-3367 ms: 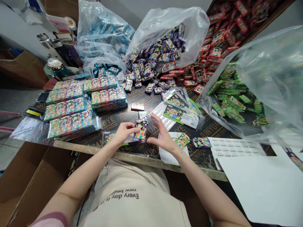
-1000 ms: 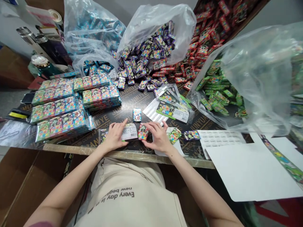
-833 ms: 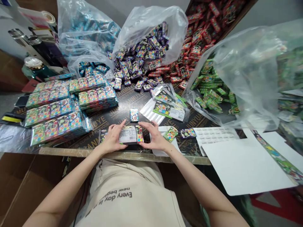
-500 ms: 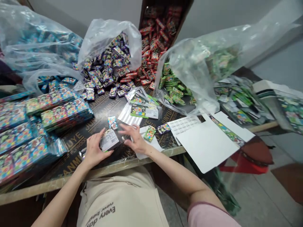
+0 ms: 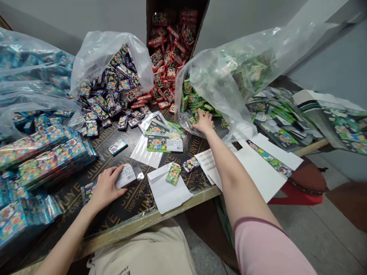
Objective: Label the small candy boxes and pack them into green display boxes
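Note:
My left hand point(image 5: 106, 187) is closed on a small flat pack with a grey barcode side point(image 5: 128, 175), in a clear sleeve, low over the table. My right hand point(image 5: 204, 123), fingers spread, reaches to the mouth of a clear bag and touches or hovers over small green boxes point(image 5: 197, 102); whether one is under the fingertips I cannot tell. A single blue box point(image 5: 117, 146) lies beyond my left hand. Between the hands, a green box point(image 5: 173, 173) lies on a white paper sheet point(image 5: 160, 196), beside a purple box point(image 5: 190, 164).
Stacks of wrapped multi-packs point(image 5: 51, 160) stand at left. Behind are purple boxes point(image 5: 111, 101) spilling from a bag and red boxes point(image 5: 170, 74) spilling from a carton. Printed sleeves point(image 5: 164, 143) lie mid-table. White card sheets point(image 5: 258, 175) overhang the table's front edge point(image 5: 183, 206).
My right hand has moved from beside the sleeved pack, up and right, to the green boxes. My left hand keeps hold of the pack. The camera view has shifted.

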{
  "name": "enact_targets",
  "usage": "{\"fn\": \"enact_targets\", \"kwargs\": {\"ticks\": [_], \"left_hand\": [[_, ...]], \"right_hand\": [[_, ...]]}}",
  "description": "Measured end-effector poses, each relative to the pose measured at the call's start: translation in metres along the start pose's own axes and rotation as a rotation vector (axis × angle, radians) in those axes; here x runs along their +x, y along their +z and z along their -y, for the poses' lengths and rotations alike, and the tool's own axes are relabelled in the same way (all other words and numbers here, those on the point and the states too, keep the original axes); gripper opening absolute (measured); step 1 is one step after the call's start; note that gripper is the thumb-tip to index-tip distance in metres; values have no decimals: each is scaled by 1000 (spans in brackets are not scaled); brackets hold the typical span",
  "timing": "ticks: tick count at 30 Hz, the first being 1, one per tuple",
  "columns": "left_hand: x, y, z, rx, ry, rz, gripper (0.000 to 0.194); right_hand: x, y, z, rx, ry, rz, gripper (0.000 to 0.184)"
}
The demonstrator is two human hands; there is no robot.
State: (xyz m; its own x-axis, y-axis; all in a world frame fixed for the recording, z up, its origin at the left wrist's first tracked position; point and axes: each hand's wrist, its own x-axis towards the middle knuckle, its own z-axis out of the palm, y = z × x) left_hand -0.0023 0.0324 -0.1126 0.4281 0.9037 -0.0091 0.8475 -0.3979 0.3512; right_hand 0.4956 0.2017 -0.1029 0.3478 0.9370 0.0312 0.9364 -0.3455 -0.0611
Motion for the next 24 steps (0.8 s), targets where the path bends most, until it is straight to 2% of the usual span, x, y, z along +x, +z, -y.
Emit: {"fn": "enact_targets", "kwargs": {"ticks": [4,7,10,12,13,15,16,18,19,20,21,22,24], "left_hand": [[-31,5,-13,11,31,5,76],[-53,7,-13,0,38,3,76],[-67,5,-8,-33,27,1,76],[-69,0,-8,-61,-6,-5,75],[-68,-4,-12,-88,-28,-12,73],[-63,-11,-26,-208,-83,-41,70],[-59,-15,-36,-307,-113,-62,68],[-49,-22,-59,-589,-181,-101,61],[-44,-24,-70,-755,-219,-110,57],[-39,-26,-80,-936,-273,-122,55],[-35,-28,-88,-1112,-338,-144,54],[-33,-29,-94,-1260,-403,-181,54],[-32,-30,-102,-1480,-526,-255,57]], "right_hand": [[-15,7,0,-153,-235,-101,59],[-31,2,-3,-125,-308,-118,35],[-46,-13,-1,99,-207,-260,26],[-62,-26,12,436,-71,-339,25],[-74,-32,24,616,-23,-333,27],[-106,-40,56,966,-22,-176,33],[-126,-42,74,1109,-66,-44,35],[-171,-43,111,1421,-161,304,39],[-194,-43,127,1534,-178,439,40],[-216,-42,142,1596,-193,523,40],[-237,-42,154,1599,-222,547,41],[-255,-41,164,1554,-268,515,40],[-283,-41,180,1367,-427,340,38]]}}
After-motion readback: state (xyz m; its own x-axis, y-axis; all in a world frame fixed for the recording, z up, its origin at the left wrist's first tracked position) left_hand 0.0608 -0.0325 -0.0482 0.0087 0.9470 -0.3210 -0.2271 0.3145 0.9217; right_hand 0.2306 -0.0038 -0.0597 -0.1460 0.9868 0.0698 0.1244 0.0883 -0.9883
